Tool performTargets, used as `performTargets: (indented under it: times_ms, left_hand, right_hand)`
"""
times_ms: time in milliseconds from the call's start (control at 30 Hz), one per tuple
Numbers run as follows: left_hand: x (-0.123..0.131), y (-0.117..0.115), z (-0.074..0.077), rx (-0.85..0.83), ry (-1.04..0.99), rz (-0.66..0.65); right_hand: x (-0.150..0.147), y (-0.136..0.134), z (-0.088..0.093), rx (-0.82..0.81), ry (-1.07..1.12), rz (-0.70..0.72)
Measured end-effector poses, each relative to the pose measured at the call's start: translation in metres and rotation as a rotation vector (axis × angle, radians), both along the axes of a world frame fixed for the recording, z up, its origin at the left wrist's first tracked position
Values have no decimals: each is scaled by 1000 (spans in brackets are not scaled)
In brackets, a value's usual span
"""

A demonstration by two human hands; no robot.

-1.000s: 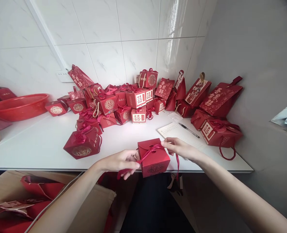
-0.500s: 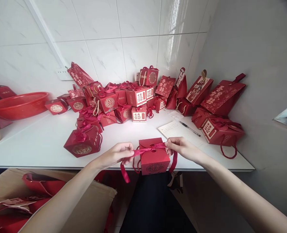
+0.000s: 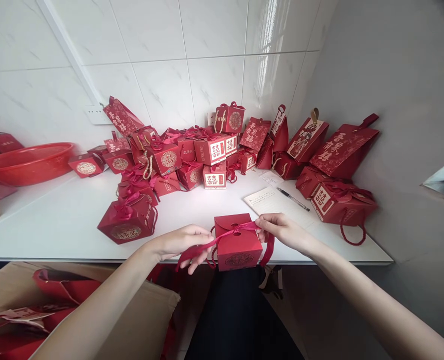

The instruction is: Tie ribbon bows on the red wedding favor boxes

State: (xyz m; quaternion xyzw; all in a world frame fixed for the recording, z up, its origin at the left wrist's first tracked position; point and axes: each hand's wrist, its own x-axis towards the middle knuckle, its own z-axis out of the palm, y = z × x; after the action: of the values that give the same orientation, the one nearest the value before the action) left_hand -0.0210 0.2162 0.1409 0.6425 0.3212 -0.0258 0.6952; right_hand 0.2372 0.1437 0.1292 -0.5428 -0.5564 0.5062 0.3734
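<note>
A red gift box [image 3: 239, 245] stands at the table's front edge, with a dark round emblem on its front and a twisted cord handle at its left side. A crimson ribbon [image 3: 227, 233] crosses its lid, crossed or knotted at the middle. At the left, my left hand [image 3: 186, 245] has the ribbon's left end running between its thumb and fingers, the lower fingers loosely spread. My right hand [image 3: 276, 227] pinches the right part of the ribbon by the lid's right edge, and a loose tail hangs below it.
Many finished-looking red boxes [image 3: 169, 160] are piled along the tiled wall. A notebook [image 3: 261, 200] and a pen [image 3: 293, 199] lie behind the box. More boxes [image 3: 344, 202] stand at the right wall. A red basin [image 3: 30, 162] is far left; an open carton [image 3: 146, 310] sits below the table.
My left hand has turned and loosened its fingers, and the ribbon's left tail now lies across them instead of hanging below. The right hand and the box have hardly moved.
</note>
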Motion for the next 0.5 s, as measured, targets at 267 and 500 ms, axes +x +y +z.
performTargets:
  times_ms: [267,500]
  left_hand:
    - [-1,5,-1,64,-206,250]
    - [-1,10,-10,125,-183,176]
  right_hand:
    - [0,-5,1,45,-153,-54]
    - [4,-5,-3,41,-120,-69]
